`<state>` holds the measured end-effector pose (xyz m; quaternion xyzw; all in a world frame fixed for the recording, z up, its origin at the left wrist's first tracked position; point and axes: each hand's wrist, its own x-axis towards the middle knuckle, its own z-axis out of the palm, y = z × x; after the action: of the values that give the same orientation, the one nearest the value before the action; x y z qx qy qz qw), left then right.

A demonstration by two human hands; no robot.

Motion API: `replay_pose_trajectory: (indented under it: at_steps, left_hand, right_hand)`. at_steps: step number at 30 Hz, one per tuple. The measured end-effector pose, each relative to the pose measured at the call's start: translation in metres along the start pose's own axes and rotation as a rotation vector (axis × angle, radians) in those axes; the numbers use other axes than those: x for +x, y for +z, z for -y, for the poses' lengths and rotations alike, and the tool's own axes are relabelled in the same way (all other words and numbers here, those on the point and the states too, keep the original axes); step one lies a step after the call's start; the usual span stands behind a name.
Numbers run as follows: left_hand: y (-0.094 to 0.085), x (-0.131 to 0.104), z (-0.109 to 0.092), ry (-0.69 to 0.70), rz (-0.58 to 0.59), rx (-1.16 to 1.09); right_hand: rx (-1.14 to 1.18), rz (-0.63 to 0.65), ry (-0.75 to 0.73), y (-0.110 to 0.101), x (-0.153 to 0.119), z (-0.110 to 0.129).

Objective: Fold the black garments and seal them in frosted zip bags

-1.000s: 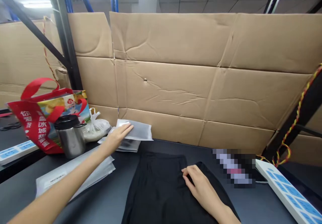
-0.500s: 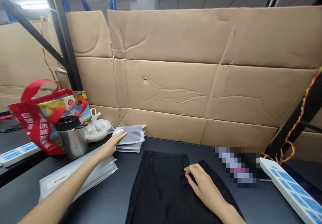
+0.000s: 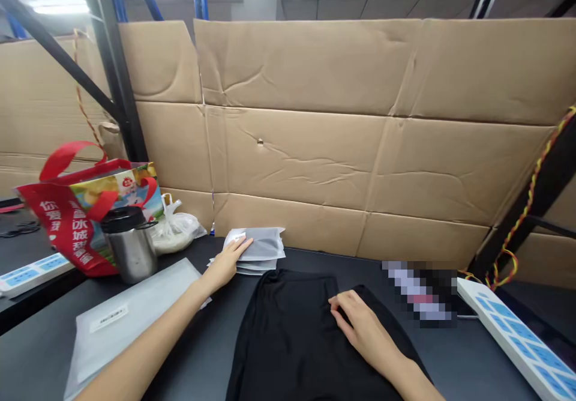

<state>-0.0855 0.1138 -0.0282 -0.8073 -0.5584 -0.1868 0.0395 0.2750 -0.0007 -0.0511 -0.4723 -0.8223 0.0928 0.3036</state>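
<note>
Cardboard panel (image 3: 292, 149), creased, standing behind the black garment. Dark table (image 3: 477, 365), bearing the garment. Black garment (image 3: 288, 335), spread roughly flat, waist edge away from the wearer, lying outside any bag. Red carrier bag (image 3: 63, 227), far left of the garment, upright. Frosted bag (image 3: 148, 293), labelled, left of the garment, seemingly flat and unfilled. White power strip (image 3: 517, 341), right of the garment. Steel cup (image 3: 132, 257), left of the garment, beyond the frosted bag. Right hand (image 3: 360, 326), on the garment's right part, loosely curled, thumb near fingers; whether it pinches cloth cannot be told. Left hand (image 3: 225, 266), apart from the other, fingers extended over the packets. Packets (image 3: 265, 246), small and translucent, just beyond the garment's upper left corner. Condition, as judged: packets gathered into one pile, edges not yet squared; garment laid out, not packed. Obscured: packet contents and count; the garment's near end, cut off by the frame; the frosted bag, partly under the left forearm; an object right of the garment, pixelated.
</note>
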Motion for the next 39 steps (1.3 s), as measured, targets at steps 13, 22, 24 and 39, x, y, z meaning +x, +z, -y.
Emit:
replay_pose_trajectory:
  at_steps: [13,22,24,39]
  left_hand:
    - [-0.022,-0.024,-0.061,0.196,-0.172,-0.181]
    - [0.002,-0.026,-0.076,0.206,-0.077,-0.244]
    - [-0.004,-0.029,-0.076,0.212,-0.092,-0.254]
    - [-0.030,-0.067,-0.083,0.444,0.084,-0.234]
  right_hand:
    - [-0.084,-0.109,0.068,-0.025,0.014,-0.014]
    - [-0.146,-0.132,0.139,-0.007,0.040,-0.035]
    - [-0.145,-0.153,0.120,-0.013,0.037,-0.029]
    - [-0.043,-0.170,0.066,-0.043,-0.024,-0.017]
